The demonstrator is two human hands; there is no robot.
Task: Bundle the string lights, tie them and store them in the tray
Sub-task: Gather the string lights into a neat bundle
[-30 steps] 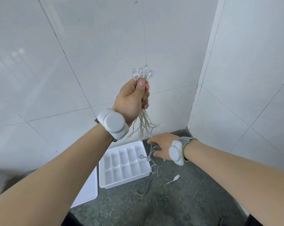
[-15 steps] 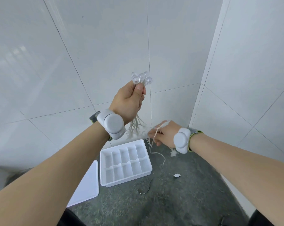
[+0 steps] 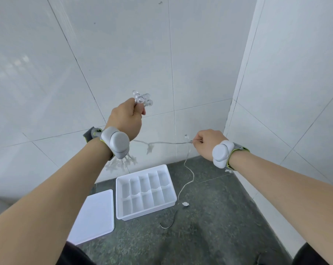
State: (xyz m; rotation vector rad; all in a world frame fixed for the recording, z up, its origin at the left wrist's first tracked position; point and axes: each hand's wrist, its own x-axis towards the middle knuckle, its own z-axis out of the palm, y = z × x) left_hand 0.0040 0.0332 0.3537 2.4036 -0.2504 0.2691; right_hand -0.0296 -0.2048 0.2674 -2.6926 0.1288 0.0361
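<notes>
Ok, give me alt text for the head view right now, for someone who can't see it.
The left hand grips a bundle of string lights raised before a white tiled wall, while the right hand pinches the wire and holds a stretch of it taut between them. Below on the dark floor sit a white divided tray, empty, and a flat white lid beside it.

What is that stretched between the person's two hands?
In the head view, a thin wire of the string lights runs taut from the left hand to the right hand, with one star-shaped light hanging from it.
</notes>
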